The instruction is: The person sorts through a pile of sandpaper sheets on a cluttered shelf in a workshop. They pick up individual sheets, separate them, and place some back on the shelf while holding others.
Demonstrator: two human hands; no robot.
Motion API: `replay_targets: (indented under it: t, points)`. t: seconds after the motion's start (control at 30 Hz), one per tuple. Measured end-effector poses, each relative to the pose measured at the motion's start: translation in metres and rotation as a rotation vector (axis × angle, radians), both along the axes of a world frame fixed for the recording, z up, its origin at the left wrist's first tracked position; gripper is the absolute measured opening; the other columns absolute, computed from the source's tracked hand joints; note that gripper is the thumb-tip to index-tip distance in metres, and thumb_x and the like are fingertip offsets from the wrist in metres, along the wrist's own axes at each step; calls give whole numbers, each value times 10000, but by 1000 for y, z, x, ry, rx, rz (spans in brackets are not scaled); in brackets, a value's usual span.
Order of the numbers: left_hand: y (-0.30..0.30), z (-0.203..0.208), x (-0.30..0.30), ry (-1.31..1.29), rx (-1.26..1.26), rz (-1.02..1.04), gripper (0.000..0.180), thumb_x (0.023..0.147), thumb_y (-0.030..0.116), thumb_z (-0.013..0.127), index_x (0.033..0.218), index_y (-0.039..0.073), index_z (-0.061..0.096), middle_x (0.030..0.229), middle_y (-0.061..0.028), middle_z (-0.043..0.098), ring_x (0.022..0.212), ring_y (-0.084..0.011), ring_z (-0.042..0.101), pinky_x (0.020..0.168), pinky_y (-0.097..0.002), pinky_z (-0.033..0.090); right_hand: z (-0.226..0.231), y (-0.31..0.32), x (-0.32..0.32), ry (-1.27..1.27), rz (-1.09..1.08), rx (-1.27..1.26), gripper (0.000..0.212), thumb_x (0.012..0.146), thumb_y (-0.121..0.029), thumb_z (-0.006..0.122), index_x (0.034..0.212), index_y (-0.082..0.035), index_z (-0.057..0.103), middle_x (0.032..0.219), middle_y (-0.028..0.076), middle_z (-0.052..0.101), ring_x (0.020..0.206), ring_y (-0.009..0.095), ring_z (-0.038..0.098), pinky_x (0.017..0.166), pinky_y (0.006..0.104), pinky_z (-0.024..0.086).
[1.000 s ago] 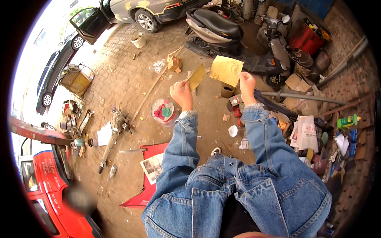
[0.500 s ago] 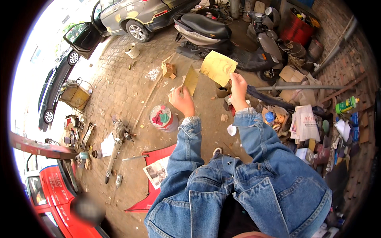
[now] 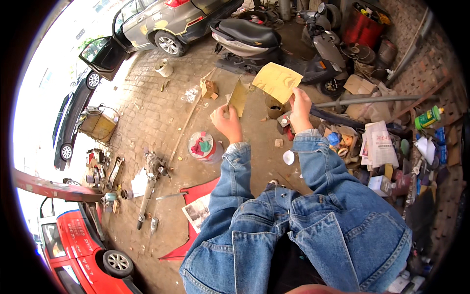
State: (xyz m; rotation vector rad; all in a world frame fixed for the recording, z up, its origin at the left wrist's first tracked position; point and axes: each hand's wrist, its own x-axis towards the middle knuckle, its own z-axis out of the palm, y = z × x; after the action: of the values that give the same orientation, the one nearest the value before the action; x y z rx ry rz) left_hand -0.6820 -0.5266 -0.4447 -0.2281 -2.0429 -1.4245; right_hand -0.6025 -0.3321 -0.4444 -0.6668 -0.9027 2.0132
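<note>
While both hands are raised above and beyond the pale bucket [image 3: 214, 156], each pinches a yellow sheet by its lower part. The left hand [image 3: 227, 123], just beyond the bucket and slightly to its right, has thumb and fingers closed on a darker, bent sheet [image 3: 238, 99]; the right hand [image 3: 299, 110], farther right of the bucket, grips a flatter, brighter sheet [image 3: 277, 82] by its near corner. A gap shows between the two sheets. Red and green cloths [image 3: 201, 146] lie at the bucket's top. Beyond the bucket, a cardboard box [image 3: 209, 89] sits on the floor, with a white pail [image 3: 164, 67] farther off and to its left. A scooter [image 3: 252, 36] blocks the ground well beyond the bucket to the right, partly covered by the brighter sheet, and a grey car [image 3: 171, 24] with an open door stands past it all, beyond the bucket to the left. To the bucket's right are a small white dish [image 3: 288, 157] and, farther out, a crowded heap bearing a newspaper [image 3: 381, 144] and a green bottle [image 3: 428, 118]; a grey pipe [image 3: 377, 99] stretches across that side, beyond the newspaper. Left of the bucket and nearer the wearer, a long metal tool [image 3: 148, 191] lies on the ground. On the near side of the bucket, a red flat piece [image 3: 183, 249] carries a printed page [image 3: 197, 213], both partly hidden by the left denim sleeve [image 3: 232, 183]. A red car [image 3: 81, 240] stands well to the bucket's left, also nearer the wearer.
</note>
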Motion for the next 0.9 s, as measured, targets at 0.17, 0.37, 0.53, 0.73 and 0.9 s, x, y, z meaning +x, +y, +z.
replay_targets:
  t: [0.17, 0.37, 0.53, 0.73, 0.9]
  points:
    - [10, 8, 8, 129, -181, 76, 146, 709, 83, 679, 846, 70, 631, 812, -64, 585, 854, -272, 520, 800, -400, 394, 11, -15, -4, -24, -177, 367, 91, 908, -107, 594, 914, -16, 608, 894, 13, 637, 797, 75, 573, 727, 235, 452]
    - [38, 31, 34, 347, -324, 65, 233, 638, 83, 695, 863, 94, 635, 774, -65, 548, 817, -283, 527, 797, -401, 394, 6, -58, -6, -8, -24, 548, 80, 900, -80, 593, 859, -18, 562, 791, -10, 584, 732, 47, 517, 648, 215, 423]
    - [58, 40, 52, 368, -321, -65, 274, 631, 81, 694, 902, 106, 659, 798, -37, 552, 836, -253, 535, 800, -389, 399, 12, -75, 1, 7, 198, 412, 80, 922, -122, 573, 924, -52, 533, 788, -8, 566, 691, 56, 511, 612, 222, 420]
    - [66, 32, 53, 325, -394, -145, 270, 633, 84, 662, 903, 99, 660, 824, -47, 545, 845, -250, 529, 813, -391, 406, 12, -50, 8, 60, 419, 5, 154, 915, -212, 617, 903, -93, 520, 736, -38, 528, 660, 20, 505, 549, 207, 385]
    - [60, 6, 54, -152, -133, -750, 460, 792, 174, 688, 1231, 95, 578, 1219, -119, 556, 1141, -280, 529, 1022, -377, 358, -34, -2, -25, -195, -68, 477, 296, 839, -248, 697, 823, -5, 530, 669, 14, 561, 576, 151, 532, 524, 347, 429]
